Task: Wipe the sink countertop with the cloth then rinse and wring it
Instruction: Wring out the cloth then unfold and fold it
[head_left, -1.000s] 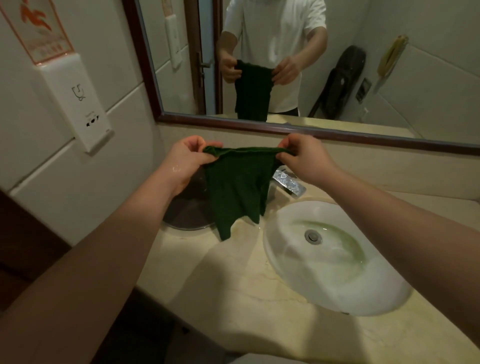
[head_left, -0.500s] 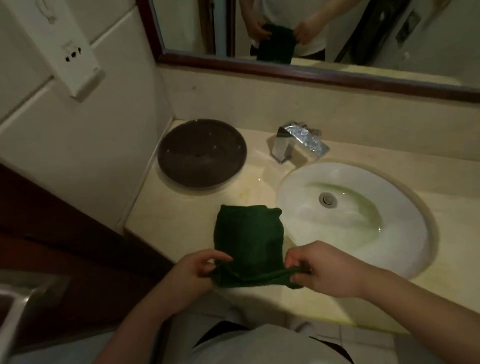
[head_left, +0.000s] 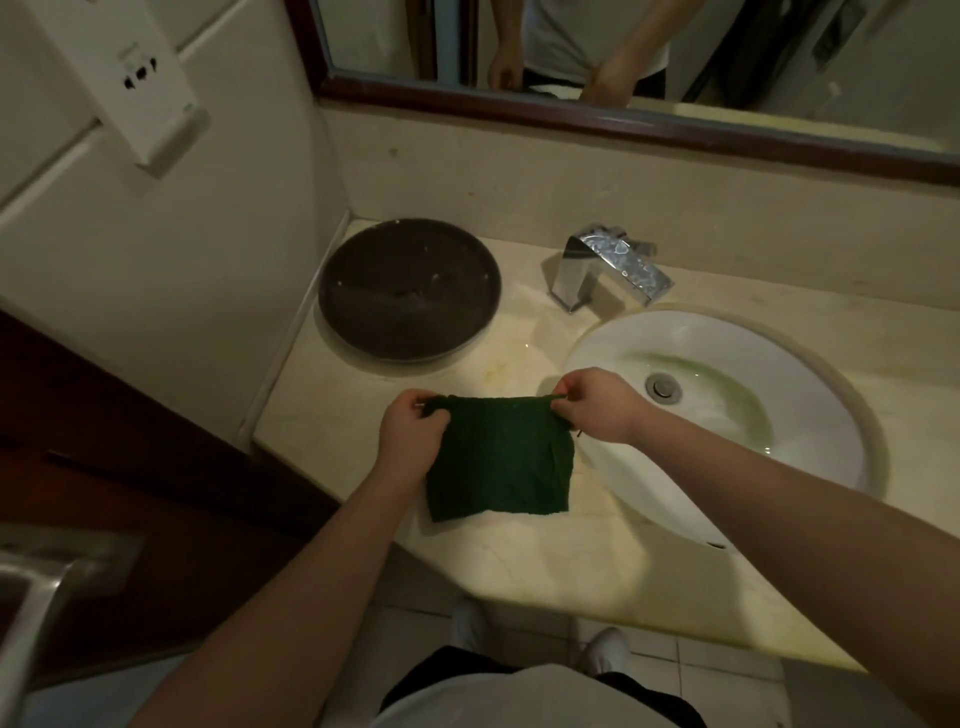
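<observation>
Two hands grip one dark green cloth by its far edge, stretched between them. The cloth is folded to a rough square and hangs or lies over the front part of the beige stone bench, just left of the sink; whether its lower edge touches the surface cannot be told. The left hand has its fingers clenched on the cloth's left corner; the right hand pinches the right corner between thumb and fingers, above the rim of the white oval sink. A chrome faucet stands behind the sink. A dark round tray sits in the bench's far left corner. A framed mirror runs along the wall above.
</observation>
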